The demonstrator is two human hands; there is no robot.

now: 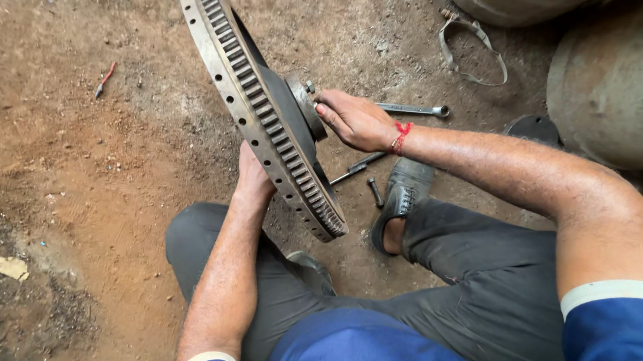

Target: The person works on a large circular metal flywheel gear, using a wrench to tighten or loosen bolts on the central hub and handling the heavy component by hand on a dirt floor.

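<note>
A large rusty toothed flywheel (226, 44) stands on edge on the dirt ground, tilted from upper left to lower right. My left hand (252, 178) supports its outer face from below, fingers hidden behind the rim. My right hand (355, 119), with a red thread at the wrist, rests on the round hub plate (305, 107) at the wheel's centre, fingers curled around its edge. A small bolt head shows at the hub top.
A socket wrench (415, 110) lies on the ground beyond my right hand. A second tool (358, 167) and a loose bolt (375, 192) lie by my shoe (402, 196). A metal band clamp (474, 52) and large grey cylinders (617, 87) sit at upper right.
</note>
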